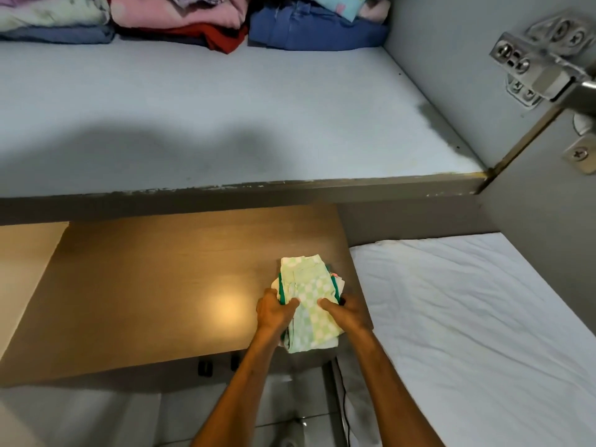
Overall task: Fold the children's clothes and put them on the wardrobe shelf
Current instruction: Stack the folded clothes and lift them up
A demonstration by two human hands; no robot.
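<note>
While the folded bundle [308,304] sits low in front of me, over the right part of the brown table [129,285], I read the scene from left to right. Far left at the back of the wardrobe shelf [225,124] lie the pale and blue stack [54,24], then the pink and red stack [180,21], then the blue stack [316,30]; the front of the shelf is bare. My left hand [274,312] is closed on the bundle's left edge, thumb on top of the green-checked cloth, fingers hidden beneath. My right hand [346,312] clamps the right edge the same way. Right of that lies the white bed sheet [467,317], and high on the right the metal hinge [535,66] juts from the wardrobe wall. The bundle looks like several thin pieces layered, with a green-trimmed one peeking out, so I judge the risk is the lower layers sliding loose or the fold springing open as I lift it over the shelf's front lip. Uneven pinching would cause that; catching the lip would too.
</note>
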